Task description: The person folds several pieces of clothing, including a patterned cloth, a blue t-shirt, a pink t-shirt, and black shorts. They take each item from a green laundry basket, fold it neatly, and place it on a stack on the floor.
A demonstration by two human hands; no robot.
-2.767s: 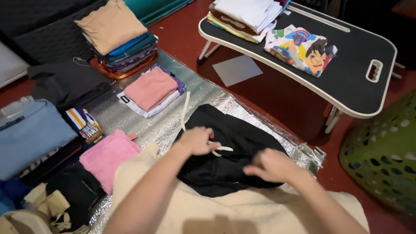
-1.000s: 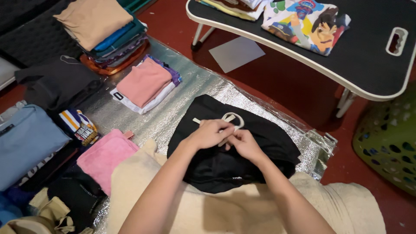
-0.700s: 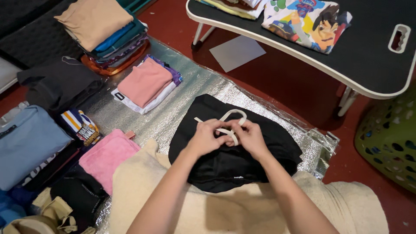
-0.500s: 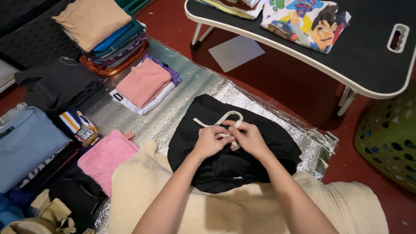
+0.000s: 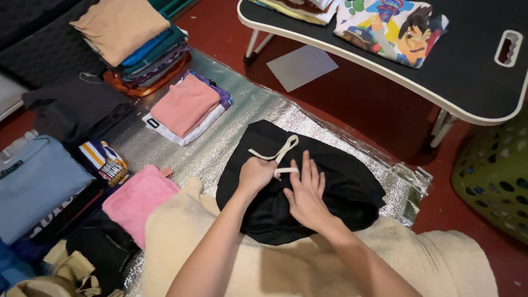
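Soft, limp black folded garment (image 5: 330, 187) is pressed flat by the spread right hand (image 5: 305, 195), while its cream drawstring (image 5: 278, 154) is pinched by the left hand (image 5: 257, 173), judged the surest hold.

Floor (image 5: 374, 104) — dark red, smooth. Silver foil mat (image 5: 220, 148) laid across it. Low black folding worktop (image 5: 467, 82), white-edged, at upper right. Green perforated laundry basket (image 5: 495, 176) at right edge — lighting even.
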